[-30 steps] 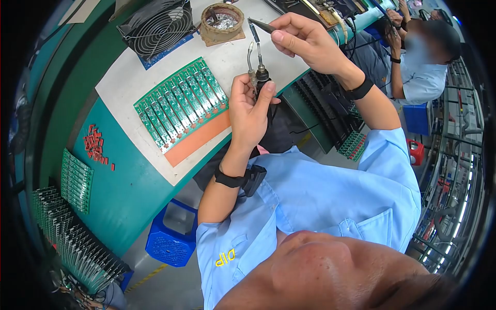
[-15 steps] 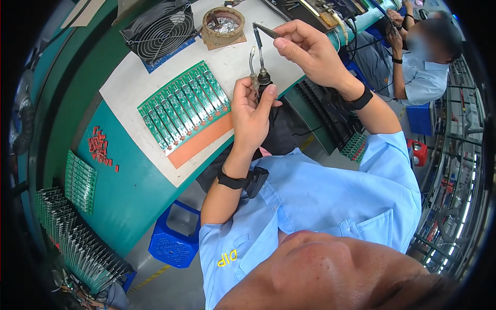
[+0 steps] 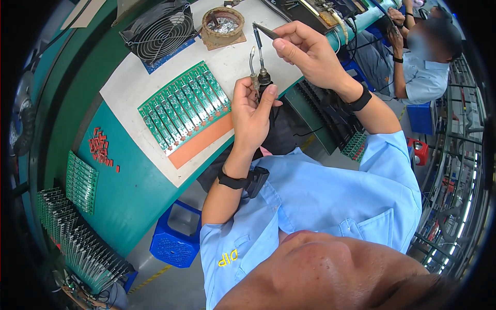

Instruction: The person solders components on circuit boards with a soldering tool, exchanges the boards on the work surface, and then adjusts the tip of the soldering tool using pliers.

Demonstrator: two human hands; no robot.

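My left hand (image 3: pixel 250 113) is closed around the dark handle of a soldering iron (image 3: pixel 261 57), which points up and away from me. A thin bent metal tube (image 3: pixel 251 62) stands beside the iron's shaft, also at my left fingers. My right hand (image 3: pixel 310 54) pinches dark tweezers (image 3: pixel 267 31) between thumb and fingers. The tweezers' points meet the end of the iron, though I cannot make out whether anything lies between them. Below and left of the iron, a panel of green circuit boards (image 3: pixel 183 108) lies on a white sheet (image 3: pixel 124 90) beside an orange strip (image 3: pixel 201 140).
A round pot (image 3: pixel 223 39) with silvery contents and a black fan (image 3: pixel 160 31) stand at the back. Small red parts (image 3: pixel 101 147), another green panel (image 3: pixel 81 182) and a row of upright boards (image 3: pixel 77 237) are at left. A co-worker (image 3: pixel 423 62) sits at right.
Almost nothing differs. My right hand has shifted very slightly, with the tweezers still at the iron's end; my left hand and the iron keep their place.
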